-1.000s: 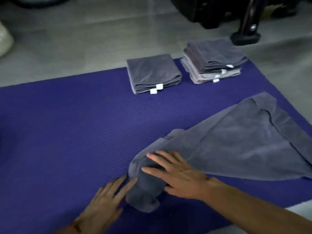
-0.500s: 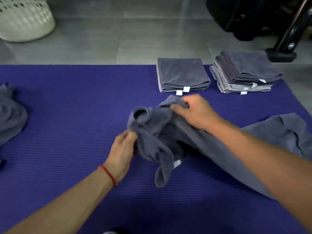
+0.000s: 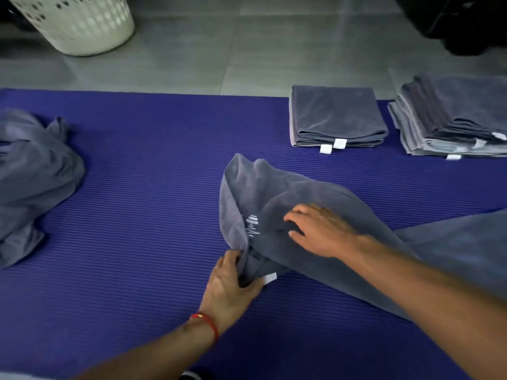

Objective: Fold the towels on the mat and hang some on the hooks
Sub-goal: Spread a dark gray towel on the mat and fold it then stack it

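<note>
A grey towel (image 3: 277,193) with a white stitched logo lies rumpled on the blue mat (image 3: 142,204), trailing off to the right. My left hand (image 3: 230,286) pinches its near corner, beside a white label. My right hand (image 3: 321,229) rests flat on top of the towel, fingers spread. A crumpled grey towel (image 3: 33,182) lies at the mat's left edge. Two piles of folded towels sit at the mat's far side: a small folded pile (image 3: 337,119) and a taller stack (image 3: 452,116) to its right.
A white perforated laundry basket (image 3: 74,20) stands on the grey tiled floor beyond the mat, top left. Dark objects (image 3: 466,23) fill the top right corner.
The towel has come down from a bunched, lifted hold onto the mat. My left hand moved to its near corner, and my right hand now presses on top.
</note>
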